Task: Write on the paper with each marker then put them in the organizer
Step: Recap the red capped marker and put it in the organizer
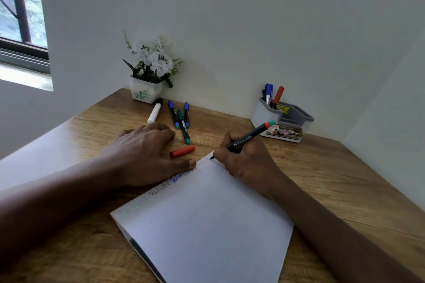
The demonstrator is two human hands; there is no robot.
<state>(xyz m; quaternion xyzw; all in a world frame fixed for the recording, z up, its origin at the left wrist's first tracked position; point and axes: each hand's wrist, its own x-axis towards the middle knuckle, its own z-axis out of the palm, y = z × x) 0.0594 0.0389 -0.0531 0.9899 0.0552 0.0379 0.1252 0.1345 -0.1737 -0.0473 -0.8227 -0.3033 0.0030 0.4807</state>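
Right hand (243,161) pinches the uncapped black-barrelled marker (246,139), tip on the far corner of the paper (207,225). Left hand (147,151) lies flat, fingers relaxed, thumb pressing the sheet's far-left edge. Risk: the tip sits at the very edge, so a stroke may run onto the table (345,179); the smooth sheet may slide if the thumb lifts. The cylindrical red cap (182,151), between the hands, may roll on the grained wood. The grey plastic organizer (264,114) stands far right, holding upright markers (268,92)
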